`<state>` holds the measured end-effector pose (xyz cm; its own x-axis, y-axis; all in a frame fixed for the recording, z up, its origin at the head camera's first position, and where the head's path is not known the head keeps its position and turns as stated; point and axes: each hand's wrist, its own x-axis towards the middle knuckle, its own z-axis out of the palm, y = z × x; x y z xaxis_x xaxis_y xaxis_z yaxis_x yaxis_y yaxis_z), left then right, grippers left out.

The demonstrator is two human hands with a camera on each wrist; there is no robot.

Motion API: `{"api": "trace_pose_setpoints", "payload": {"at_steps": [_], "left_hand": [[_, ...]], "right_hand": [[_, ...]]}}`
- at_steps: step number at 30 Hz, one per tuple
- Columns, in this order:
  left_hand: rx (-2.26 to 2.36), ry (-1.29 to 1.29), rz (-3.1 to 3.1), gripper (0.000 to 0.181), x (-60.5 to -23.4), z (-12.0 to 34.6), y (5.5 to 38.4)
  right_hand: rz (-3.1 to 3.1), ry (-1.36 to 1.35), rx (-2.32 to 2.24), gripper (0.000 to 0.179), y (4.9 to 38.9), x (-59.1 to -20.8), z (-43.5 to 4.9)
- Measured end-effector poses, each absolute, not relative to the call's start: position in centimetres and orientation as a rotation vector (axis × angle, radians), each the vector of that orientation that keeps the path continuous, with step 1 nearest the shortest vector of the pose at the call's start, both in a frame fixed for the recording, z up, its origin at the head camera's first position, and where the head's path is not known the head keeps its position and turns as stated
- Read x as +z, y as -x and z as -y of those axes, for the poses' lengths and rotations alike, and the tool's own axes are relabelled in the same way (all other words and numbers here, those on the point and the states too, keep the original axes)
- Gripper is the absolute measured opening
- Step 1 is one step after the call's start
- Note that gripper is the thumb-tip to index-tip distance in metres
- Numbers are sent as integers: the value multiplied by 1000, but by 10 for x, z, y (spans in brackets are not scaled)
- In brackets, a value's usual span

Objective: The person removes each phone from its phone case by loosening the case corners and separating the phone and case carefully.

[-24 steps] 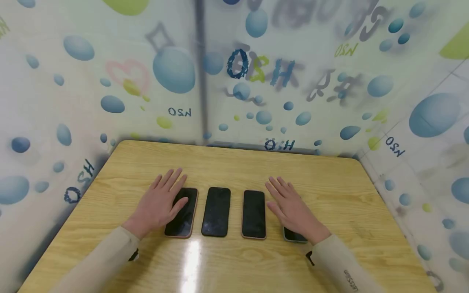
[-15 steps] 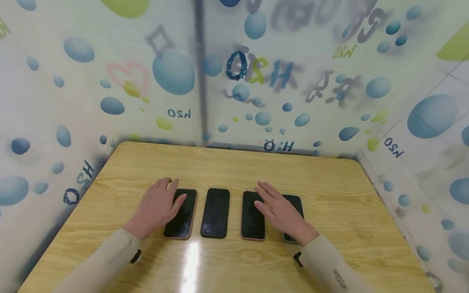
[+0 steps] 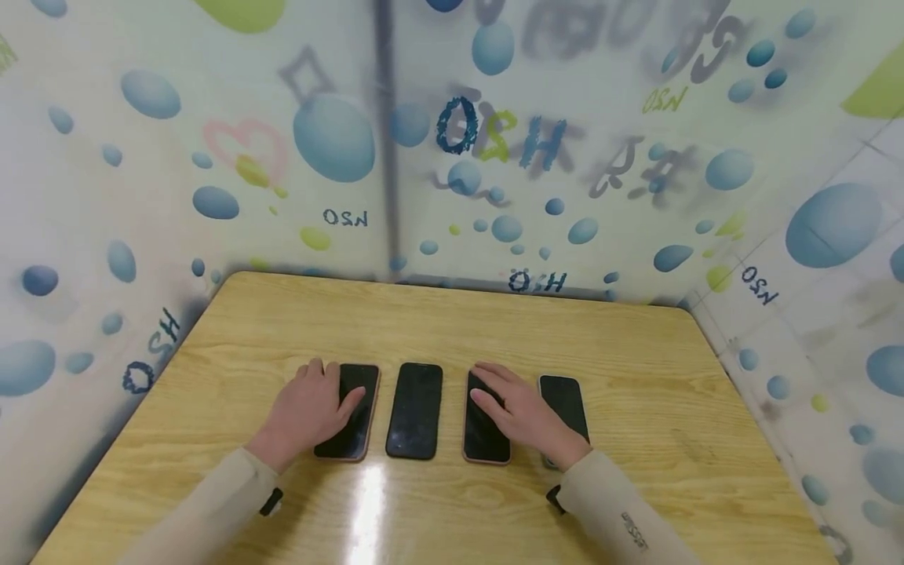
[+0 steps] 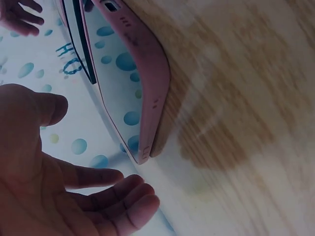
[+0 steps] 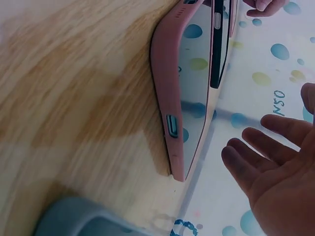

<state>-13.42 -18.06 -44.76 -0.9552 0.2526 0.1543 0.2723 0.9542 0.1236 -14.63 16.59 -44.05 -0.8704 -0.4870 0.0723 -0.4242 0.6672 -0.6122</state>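
Several smartphones with dark screens lie in a row on the table. My left hand [image 3: 302,410] is over the left side of the leftmost phone [image 3: 362,412], thumb above its screen. That phone's pink case [image 4: 156,69] shows in the left wrist view, with a gap between it and my loosely bent fingers. Over the third phone [image 3: 483,439], also in a pink case [image 5: 165,59], my right hand [image 3: 526,414] covers part of the screen, fingers relaxed and holding nothing. Between the hands lies a black phone [image 3: 414,412]. My right wrist partly hides the rightmost phone [image 3: 565,396], in a grey-green case [image 5: 74,214].
The wooden table [image 3: 621,345] reaches back to a wall covering [image 3: 523,220] printed with blue and green drops and letters. Similar printed walls stand at the left and right. Light glares off the table [image 3: 367,502] near the front.
My right hand has moved left, from beside the third phone to over it, uncovering more of the rightmost phone. My left hand's fingers have drawn back and bent; the phones have stayed put.
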Motion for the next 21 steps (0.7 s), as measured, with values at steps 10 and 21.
{"api": "trace_pose_setpoints", "payload": {"at_steps": [10,21], "left_hand": [[-203,363,3061,66,-453,177,134],[-242,299,3201,68,-452,169,136]], "right_hand": [[-2784,809,-1028,47,153,-444,-156],[-2772,854,-1104,41,153,-448,-149]]}}
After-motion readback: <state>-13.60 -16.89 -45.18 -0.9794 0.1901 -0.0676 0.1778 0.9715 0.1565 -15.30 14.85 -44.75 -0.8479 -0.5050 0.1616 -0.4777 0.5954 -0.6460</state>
